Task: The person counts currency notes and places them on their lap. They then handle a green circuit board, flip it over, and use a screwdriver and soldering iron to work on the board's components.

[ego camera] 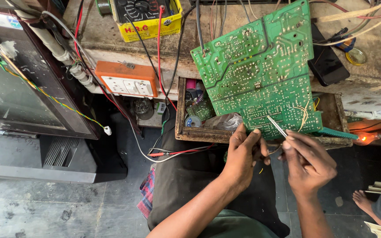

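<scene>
The large green printed circuit board [261, 70] leaned across the centre of the frame, covering most of the open wooden drawer [181, 114]. Only the drawer's left end stayed reachable, crowded with small parts. Red and black wires [159, 53] crossed the upper middle; grey floor [45, 211] lay open lower left.

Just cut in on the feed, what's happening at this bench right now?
A seated person holds a green circuit board solder side up, propped over an open wooden drawer of small parts. The left hand steadies the board's lower edge, while the right hand holds thin metal tweezers, their tip touching the board near the bottom. A yellow multimeter and an orange socket box sit on the workbench behind.
</scene>
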